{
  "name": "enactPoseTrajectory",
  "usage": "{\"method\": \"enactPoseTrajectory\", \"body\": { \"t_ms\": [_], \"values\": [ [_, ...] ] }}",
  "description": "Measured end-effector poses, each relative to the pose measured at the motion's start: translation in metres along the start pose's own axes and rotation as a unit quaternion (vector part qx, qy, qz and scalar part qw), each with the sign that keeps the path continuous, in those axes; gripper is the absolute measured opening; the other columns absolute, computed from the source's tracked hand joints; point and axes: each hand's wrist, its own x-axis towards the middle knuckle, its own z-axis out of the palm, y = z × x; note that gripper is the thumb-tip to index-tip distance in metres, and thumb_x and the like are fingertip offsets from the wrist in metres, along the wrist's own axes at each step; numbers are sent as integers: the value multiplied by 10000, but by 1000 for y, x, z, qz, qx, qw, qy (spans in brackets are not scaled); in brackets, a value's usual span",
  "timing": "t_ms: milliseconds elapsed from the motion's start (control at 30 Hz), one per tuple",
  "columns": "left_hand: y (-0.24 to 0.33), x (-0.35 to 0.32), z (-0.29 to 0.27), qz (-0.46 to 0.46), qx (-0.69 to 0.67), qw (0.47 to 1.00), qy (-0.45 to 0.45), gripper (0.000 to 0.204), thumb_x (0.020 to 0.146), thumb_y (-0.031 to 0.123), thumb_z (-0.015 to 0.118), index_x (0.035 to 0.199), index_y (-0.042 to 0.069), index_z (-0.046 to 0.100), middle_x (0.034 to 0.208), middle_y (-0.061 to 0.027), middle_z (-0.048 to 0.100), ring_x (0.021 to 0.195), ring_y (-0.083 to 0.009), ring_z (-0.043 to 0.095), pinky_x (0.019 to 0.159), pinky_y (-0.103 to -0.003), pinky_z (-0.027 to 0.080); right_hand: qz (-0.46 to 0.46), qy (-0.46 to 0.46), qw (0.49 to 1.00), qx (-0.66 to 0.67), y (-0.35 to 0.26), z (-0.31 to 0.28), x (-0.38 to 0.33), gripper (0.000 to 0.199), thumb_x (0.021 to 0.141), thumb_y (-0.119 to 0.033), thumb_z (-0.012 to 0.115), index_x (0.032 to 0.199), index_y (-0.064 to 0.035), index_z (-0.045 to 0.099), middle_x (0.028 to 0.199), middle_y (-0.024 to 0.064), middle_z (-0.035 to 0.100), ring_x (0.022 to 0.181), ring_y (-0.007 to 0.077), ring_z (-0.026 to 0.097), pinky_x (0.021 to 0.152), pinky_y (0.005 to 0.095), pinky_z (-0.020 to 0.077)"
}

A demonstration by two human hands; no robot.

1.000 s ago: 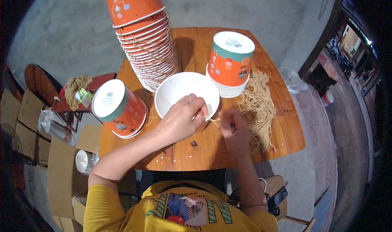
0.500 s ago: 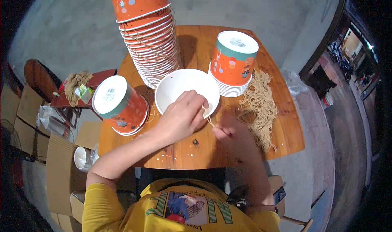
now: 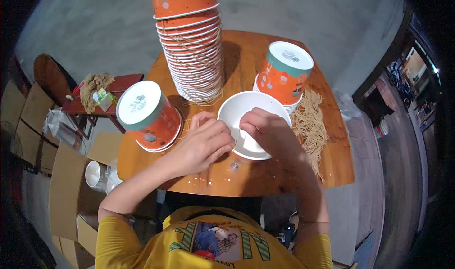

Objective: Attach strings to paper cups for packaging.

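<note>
A paper bucket [image 3: 256,103], white inside, lies tilted on the table in front of me with its mouth facing me. At its left rim is my left hand [image 3: 208,143], fingers curled and closed against the edge. My right hand [image 3: 271,129] reaches over the mouth from the right, its fingers pinched together just inside; what they hold, if anything, is hidden. A tan bundle of cords [image 3: 310,127] lies to the right, partly behind my right forearm. Thin tan cord also shows near my left hand.
A tall stack of orange buckets [image 3: 196,56] with cords hanging on it stands behind. Upside-down orange buckets stand at left [image 3: 159,122] and right [image 3: 284,79]. Small light bits [image 3: 208,179] dot the wooden table's [image 3: 237,186] front. A red bench [image 3: 128,82] is at far left.
My right hand has moved from beside the bucket to its mouth. My left hand has shifted from over the mouth to the left rim. The view has turned slightly.
</note>
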Motion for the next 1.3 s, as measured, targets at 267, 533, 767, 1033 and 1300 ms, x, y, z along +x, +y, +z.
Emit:
{"method": "enactPoseTrajectory", "body": {
  "t_ms": [267,533,767,1033,1300],
  "values": [
    [11,16,15,-190,31,980,58,170,828,205,624,837,54,548,803,-110,566,868,-281,547,900,-437,309,20,12,999,-33,-2,17,6,91,864,-157,561,838,-70,566,790,123,595,762,331,634,663,429,519],
    [5,20,19,-151,101,982,44,131,728,143,574,789,27,571,808,-128,527,900,-298,504,889,-436,305,69,61,988,-125,1,27,3,119,815,-100,580,726,-29,542,719,152,598,680,332,614,597,431,483],
    [3,20,-8,-145,-124,979,-79,113,755,62,577,838,35,506,857,-123,483,914,-296,492,908,-385,323,66,66,984,-149,3,33,5,111,819,-114,587,750,-35,551,687,160,604,676,353,621,602,453,486],
    [4,18,-9,72,71,991,-91,147,760,84,601,823,24,482,867,-121,485,888,-317,524,986,-467,400,115,10,986,-117,-5,28,7,109,833,-131,590,785,-35,570,708,168,616,693,360,626,607,458,487],
    [-8,21,-18,189,277,935,-120,139,728,176,549,843,102,524,923,-48,502,948,-234,520,1030,-395,386,48,65,995,-63,10,5,6,209,914,-237,539,939,-46,619,751,164,606,771,258,634,659,322,493]
  ]
}}
